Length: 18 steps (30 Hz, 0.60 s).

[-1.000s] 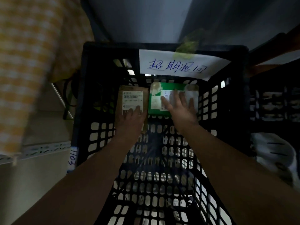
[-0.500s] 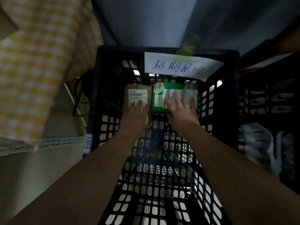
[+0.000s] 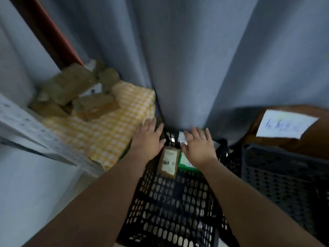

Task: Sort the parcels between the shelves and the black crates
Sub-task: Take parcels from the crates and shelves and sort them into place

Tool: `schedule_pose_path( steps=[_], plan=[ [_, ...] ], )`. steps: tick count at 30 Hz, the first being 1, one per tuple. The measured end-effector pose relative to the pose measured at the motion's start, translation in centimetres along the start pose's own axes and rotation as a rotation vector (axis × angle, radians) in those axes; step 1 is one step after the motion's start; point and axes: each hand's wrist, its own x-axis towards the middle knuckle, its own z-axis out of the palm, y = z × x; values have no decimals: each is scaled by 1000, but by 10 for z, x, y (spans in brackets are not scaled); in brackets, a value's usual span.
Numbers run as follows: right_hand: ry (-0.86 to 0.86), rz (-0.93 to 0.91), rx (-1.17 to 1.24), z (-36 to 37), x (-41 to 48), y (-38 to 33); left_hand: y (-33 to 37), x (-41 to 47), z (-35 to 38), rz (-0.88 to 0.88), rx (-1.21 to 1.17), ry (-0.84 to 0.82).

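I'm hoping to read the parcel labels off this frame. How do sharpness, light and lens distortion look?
Head view: motion blur softens everything, so the print on the brown parcel and the handwritten note is unreadable; head view again, light is dim in the black crate and brighter on the curtain, whose folds the wide lens splays outward.

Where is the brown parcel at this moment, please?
The brown parcel lies mid-frame in the head view, at the far end of the black crate, just left of the green parcel, between the left hand and the right hand.
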Motion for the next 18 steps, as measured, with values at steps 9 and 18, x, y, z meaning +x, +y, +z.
schedule_pose_path(
  steps=[9,18],
  plan=[
    [502,-288,-43,-229,-81,-22,2,-140,-200,-239,47,266],
    [651,-594,42,-330,-163,-114,-40,-303,-323,-568,158,395]
  ],
)
